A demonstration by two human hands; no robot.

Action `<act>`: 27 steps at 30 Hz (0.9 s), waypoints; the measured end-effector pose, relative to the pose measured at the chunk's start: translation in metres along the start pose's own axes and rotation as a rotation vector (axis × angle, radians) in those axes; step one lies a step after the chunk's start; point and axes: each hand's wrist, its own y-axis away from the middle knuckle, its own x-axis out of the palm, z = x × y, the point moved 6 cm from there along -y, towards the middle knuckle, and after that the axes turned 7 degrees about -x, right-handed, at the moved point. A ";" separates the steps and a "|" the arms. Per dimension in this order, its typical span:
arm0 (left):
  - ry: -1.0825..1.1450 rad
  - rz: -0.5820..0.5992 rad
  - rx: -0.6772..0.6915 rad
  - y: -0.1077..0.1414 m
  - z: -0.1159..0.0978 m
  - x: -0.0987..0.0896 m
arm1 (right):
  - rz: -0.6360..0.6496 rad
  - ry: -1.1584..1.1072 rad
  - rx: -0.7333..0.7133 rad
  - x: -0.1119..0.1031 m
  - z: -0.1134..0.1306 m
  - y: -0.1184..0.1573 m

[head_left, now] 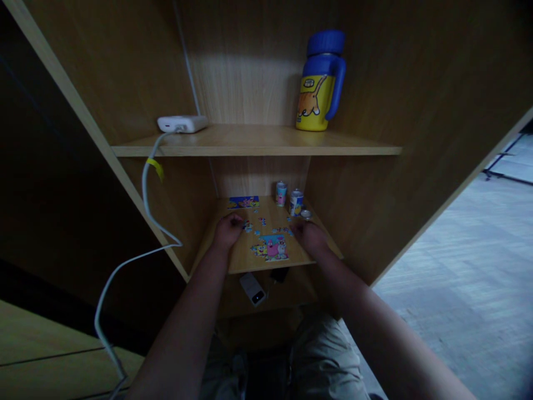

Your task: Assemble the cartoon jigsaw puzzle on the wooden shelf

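On the lower shelf board [239, 260] lies a partly joined jigsaw puzzle [272, 248] with cartoon figures in yellow, pink and grey. Several loose puzzle pieces [262, 221] are scattered behind it. My left hand [229, 229] is closed at the left, its curled fingertips right beside a small cluster of pieces [247, 226]. At the right, my right hand [309, 236] is closed too, its fingers pointing at a row of pieces [281, 229]. Whatever is between the fingertips of either hand is too small and dark to make out.
A picture card [244, 202] lies at the back left. Two small printed cans [281, 194] and a round silvery lid [306, 214] stand by the right wall. The upper shelf [258, 145] holds a blue-yellow bottle [316, 83] and a white charger [183, 123], its cable [144, 178] hanging left. Below lies a phone [252, 288].
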 end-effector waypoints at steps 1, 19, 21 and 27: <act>0.003 0.000 0.004 0.000 0.000 0.000 | -0.004 0.007 -0.001 0.000 0.000 0.000; -0.010 -0.009 -0.026 0.000 0.001 -0.001 | -0.065 0.038 0.007 -0.007 0.004 0.005; -0.008 0.000 -0.030 0.000 0.001 0.000 | -0.058 0.057 0.017 -0.006 0.004 0.004; 0.015 -0.004 -0.029 0.000 0.001 0.000 | -0.067 0.042 0.034 -0.005 0.002 0.003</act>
